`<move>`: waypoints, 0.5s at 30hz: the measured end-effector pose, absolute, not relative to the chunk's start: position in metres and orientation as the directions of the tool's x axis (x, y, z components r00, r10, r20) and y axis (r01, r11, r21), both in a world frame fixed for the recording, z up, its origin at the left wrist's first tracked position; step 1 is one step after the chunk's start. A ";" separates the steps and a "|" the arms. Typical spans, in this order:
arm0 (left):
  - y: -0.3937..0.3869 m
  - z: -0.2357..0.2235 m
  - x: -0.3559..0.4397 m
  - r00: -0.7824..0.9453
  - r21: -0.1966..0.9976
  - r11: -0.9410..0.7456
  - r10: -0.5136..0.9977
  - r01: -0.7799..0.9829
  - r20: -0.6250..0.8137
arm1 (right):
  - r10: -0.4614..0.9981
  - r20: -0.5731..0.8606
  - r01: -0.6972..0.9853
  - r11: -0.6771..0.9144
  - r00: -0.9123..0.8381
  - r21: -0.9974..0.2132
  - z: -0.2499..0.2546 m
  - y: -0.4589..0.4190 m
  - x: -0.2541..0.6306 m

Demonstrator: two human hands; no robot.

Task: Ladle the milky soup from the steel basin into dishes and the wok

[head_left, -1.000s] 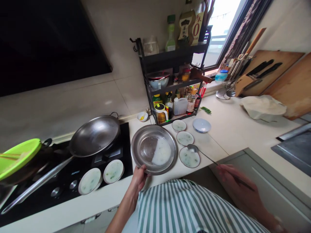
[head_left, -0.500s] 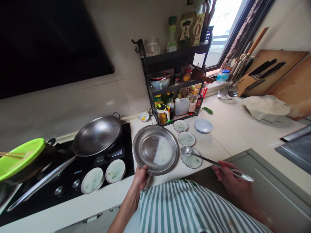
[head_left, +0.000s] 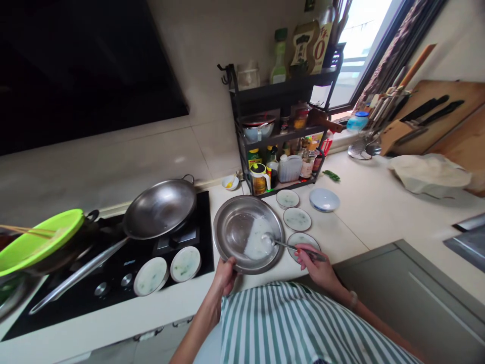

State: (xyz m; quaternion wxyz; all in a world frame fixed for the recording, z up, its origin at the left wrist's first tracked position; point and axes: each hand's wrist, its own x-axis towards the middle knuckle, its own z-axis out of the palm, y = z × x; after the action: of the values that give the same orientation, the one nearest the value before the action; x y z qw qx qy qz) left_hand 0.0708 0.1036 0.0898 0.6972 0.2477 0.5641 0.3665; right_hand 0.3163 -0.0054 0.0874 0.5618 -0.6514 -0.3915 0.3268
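Note:
My left hand [head_left: 226, 275] grips the near rim of a wide metal basin [head_left: 232, 230], which is tilted so that white soup with green bits [head_left: 254, 246] pools on its right side. In my right hand [head_left: 314, 263] is a metal ladle [head_left: 282, 243], its bowl dipping into that soup. The right hand and ladle handle partly cover a bowl of the same soup [head_left: 302, 238]. Behind it are a second filled bowl [head_left: 297, 219] and a third filled bowl [head_left: 287, 198]. A pale blue bowl [head_left: 324, 200] lies to their right.
Left on the black stove [head_left: 113, 275] are a wok [head_left: 161, 208], a green strainer [head_left: 49, 242] over a dark pot, and two soup bowls [head_left: 150, 276] at its front edge. A spice rack [head_left: 280, 134] stands against the wall. Knives [head_left: 424, 108] and cutting boards are at right.
My right hand has moved left, bringing the ladle from above the nearest small bowl into the soup in the basin. The left hand keeps its hold on the rim. The view has shifted slightly.

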 end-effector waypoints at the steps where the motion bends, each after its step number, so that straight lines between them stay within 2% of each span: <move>1: 0.104 0.090 0.071 0.091 0.759 0.609 0.790 -0.233 -0.606 | 0.872 0.000 0.123 -0.069 0.490 -0.990 0.088 -0.004 0.315; 8: 0.106 0.084 0.068 0.100 0.755 0.614 0.786 -0.229 -0.610 | 0.788 -0.096 -0.017 -0.109 0.608 -0.994 0.104 0.001 0.316; 15: 0.107 0.084 0.069 0.113 0.767 0.601 0.798 -0.226 -0.592 | 0.755 -0.140 -0.088 -0.110 0.641 -0.990 0.106 -0.001 0.321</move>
State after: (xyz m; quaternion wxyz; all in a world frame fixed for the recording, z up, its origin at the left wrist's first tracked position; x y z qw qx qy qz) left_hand 0.0685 0.1066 0.0843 0.7003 0.2567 0.5568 0.3656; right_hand 0.3206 -0.0010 0.1065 0.6179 -0.6622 -0.2518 0.3410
